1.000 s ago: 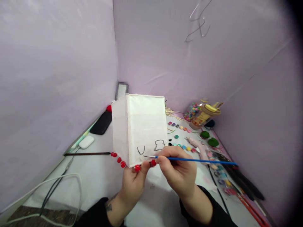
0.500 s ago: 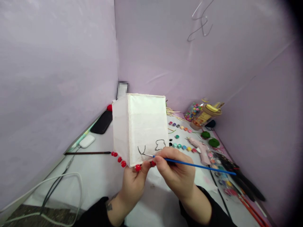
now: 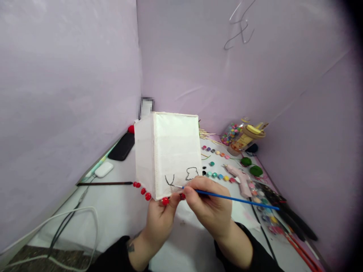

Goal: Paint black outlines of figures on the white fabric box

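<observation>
A white cloth-covered lampshade-like box [image 3: 177,145] stands tilted before me, with red beads [image 3: 148,196] along its lower edge. My left hand [image 3: 161,215] grips that bottom edge, thumb in front and the other fingers hidden behind. Between the thumb and fingers of my right hand [image 3: 211,202] is a thin blue paintbrush [image 3: 238,199]. Its tip meets the panel at the foot of a black Y-shaped line [image 3: 170,180]. To the right of that line is a black wavy outline [image 3: 192,173], just above my right knuckles.
Small paint pots [image 3: 214,175] stand in rows at right, near a pink glue gun [image 3: 241,179]. Behind them are a cup [image 3: 245,138] and a jar of colourful beads [image 3: 231,134]. At left lie a black phone [image 3: 122,146], a white case [image 3: 104,170], a dark brush [image 3: 104,183] and cables [image 3: 95,219].
My right hand and the brush's rear end have shifted very slightly left. The brush tip stays at the base of the black line, and my left hand and the box hold still.
</observation>
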